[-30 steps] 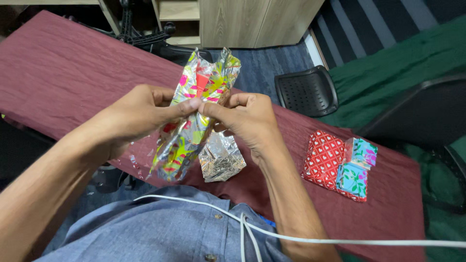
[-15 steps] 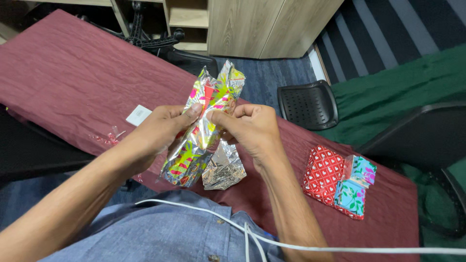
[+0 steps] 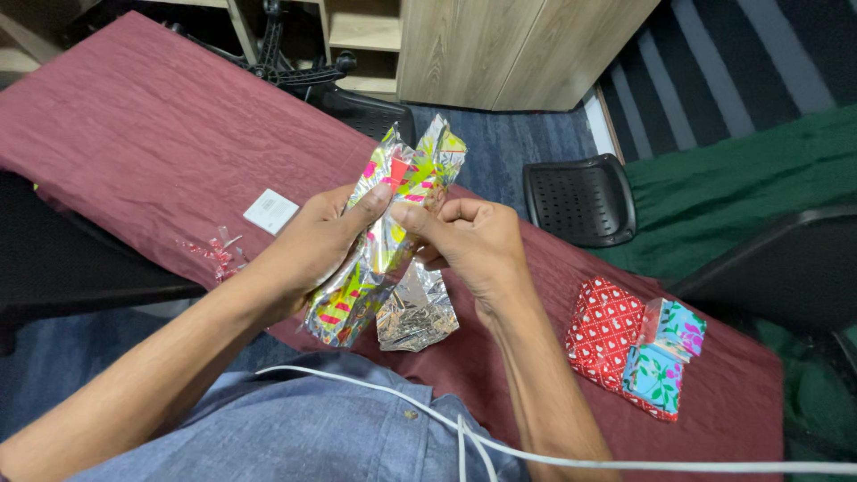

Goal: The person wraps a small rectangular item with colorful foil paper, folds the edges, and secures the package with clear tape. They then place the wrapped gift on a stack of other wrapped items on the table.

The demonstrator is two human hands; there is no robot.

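Across the frame from upper left to lower right, a maroon cloth (image 3: 134, 134) over a long table. Beyond the far edge, a wooden cabinet (image 3: 509, 49) on blue carpet, with a black chair base (image 3: 295, 67) to its left and a black perforated seat (image 3: 580, 201) to its right. Further right, green fabric (image 3: 759, 170) and a dark chair arm (image 3: 777, 259). Along the bottom, a blue-grey shirt (image 3: 295, 428) crossed by a white cable (image 3: 536, 455).

Above the cloth's near edge, held up at mid-frame, a crinkled foil wrapper (image 3: 393, 223), silver with pink, yellow and green print, standing nearly upright and tilted slightly right. Left hand (image 3: 312, 245) curled around its left side, thumb pressed on the front. Right hand (image 3: 473, 245) closed at its right side, thumb and forefinger pinching the foil just beside the left thumb. Thumbs near each other, almost touching.

Just below the hands, flat on the cloth, a plain silver foil piece (image 3: 415, 308). Well to the right, a red parcel (image 3: 607, 335) with white hearts, and on its right edge two small blue floral parcels (image 3: 665, 357). Left of the hands, a small white card (image 3: 270, 211), and nearer the table edge a scrap of clear and red film (image 3: 214, 250).
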